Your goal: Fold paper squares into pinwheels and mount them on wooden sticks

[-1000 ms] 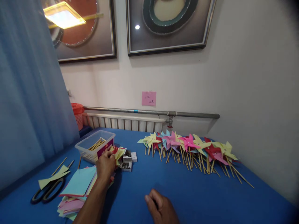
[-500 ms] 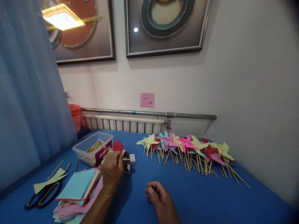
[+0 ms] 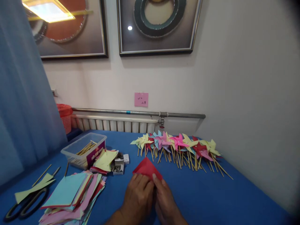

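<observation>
Both of my hands meet at the bottom centre of the blue table [image 3: 211, 193]. My left hand [image 3: 137, 200] and my right hand [image 3: 165, 201] pinch the near edge of a red paper square [image 3: 146, 167], which sticks out in front of the fingers, just above the table. A row of finished paper pinwheels [image 3: 178, 145] on wooden sticks lies beyond it, towards the wall. Left of my hands lies a stack of coloured paper squares [image 3: 67, 190], and a smaller pile of cut yellow and red pieces [image 3: 105, 159] lies behind it.
A clear plastic tub [image 3: 83, 150] with wooden sticks stands at the back left. A small open box of metal pins [image 3: 118, 164] sits beside it. Black scissors [image 3: 23, 204] and loose sticks lie at the far left. A radiator and pipe [image 3: 140, 113] run along the wall.
My left hand took a red paper from the pile by the tub and brought it to the centre. My right hand came up to join it on the paper.
</observation>
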### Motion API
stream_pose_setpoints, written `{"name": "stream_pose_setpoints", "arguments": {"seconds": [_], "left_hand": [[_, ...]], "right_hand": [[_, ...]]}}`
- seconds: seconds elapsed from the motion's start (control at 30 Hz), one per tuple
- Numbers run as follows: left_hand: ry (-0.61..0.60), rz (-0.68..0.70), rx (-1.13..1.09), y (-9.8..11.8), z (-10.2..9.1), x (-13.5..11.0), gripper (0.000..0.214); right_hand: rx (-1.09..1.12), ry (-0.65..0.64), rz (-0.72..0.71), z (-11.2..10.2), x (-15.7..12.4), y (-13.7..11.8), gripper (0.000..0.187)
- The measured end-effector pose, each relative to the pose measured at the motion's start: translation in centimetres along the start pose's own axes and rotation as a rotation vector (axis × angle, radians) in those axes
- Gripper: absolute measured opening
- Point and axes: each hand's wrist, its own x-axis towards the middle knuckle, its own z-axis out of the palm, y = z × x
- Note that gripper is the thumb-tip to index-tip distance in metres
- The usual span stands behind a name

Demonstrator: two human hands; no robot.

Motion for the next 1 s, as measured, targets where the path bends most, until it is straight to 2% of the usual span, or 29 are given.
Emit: {"name": "stream_pose_setpoints", "arguments": {"seconds": [0.1,0.17,0.27,0.37,0.43,0.5,0.6,0.8,0.9,1.0], "left_hand": [[0.014,-0.047,-0.074,-0.5,-0.6,0.0,0.022],[0.071,-0.175,-0.107,-1.4,-1.0,0.1,0.019],[0.083,-0.518,-0.246,-3.3,-1.4,0.2,0.019],[-0.071,-0.874,-0.559,-4.9,-1.1,0.2,0.021],[-0.109,-1.036,-0.817,-5.4,-0.5,0.2,0.027],[-0.104,-1.139,-1.015,-5.4,0.2,0.0,0.032],[-0.068,-1.206,-1.127,-5.1,0.9,-0.3,0.036],[-0.009,-1.272,-1.158,-5.4,1.0,-0.6,0.042],[-0.011,-1.273,-1.182,-5.3,0.7,-0.3,0.044],[-0.046,-1.259,-1.212,-4.9,0.2,0.1,0.044]], "right_hand": [[0.07,0.055,0.057,0.2,0.4,-1.0,0.043],[0.079,0.032,0.066,0.4,0.5,-1.7,0.047],[0.051,-0.006,0.064,0.8,0.2,-2.6,0.047],[-0.019,-0.06,0.075,1.1,-0.2,-2.8,0.044],[-0.094,-0.119,0.072,1.1,-0.4,-2.6,0.043],[-0.162,-0.163,0.063,0.9,-0.5,-2.3,0.041],[-0.193,-0.162,0.062,0.5,-0.3,-1.8,0.042],[-0.224,-0.151,0.032,0.0,0.5,-0.7,0.049],[-0.233,-0.109,0.005,-0.4,1.0,-0.1,0.056],[-0.239,-0.068,-0.009,-0.8,1.2,-0.1,0.054]]}}
